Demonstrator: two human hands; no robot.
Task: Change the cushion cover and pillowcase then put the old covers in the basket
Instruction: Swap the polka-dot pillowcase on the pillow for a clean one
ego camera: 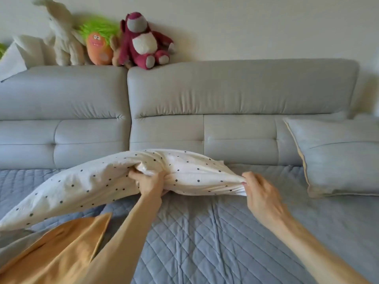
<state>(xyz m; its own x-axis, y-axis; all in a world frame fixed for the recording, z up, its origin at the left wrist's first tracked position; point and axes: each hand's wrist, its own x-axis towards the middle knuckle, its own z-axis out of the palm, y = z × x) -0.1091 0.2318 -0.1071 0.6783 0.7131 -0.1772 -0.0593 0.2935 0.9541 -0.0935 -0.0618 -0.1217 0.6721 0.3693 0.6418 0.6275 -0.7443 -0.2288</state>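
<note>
Left hand [148, 182], at the middle of the frame, grips a bunched fold of the white dotted pillowcase [82, 187], fingers curled into the cloth. Right hand [259, 194] pinches the pillowcase's right end between thumb and fingertips. The pillowcase stretches from centre to the lower left, over the quilted blue spread [205, 232]. An orange cover [61, 249] lies at lower left; a grey cushion [340, 158] leans at right against the padded backrest [225, 89].
</note>
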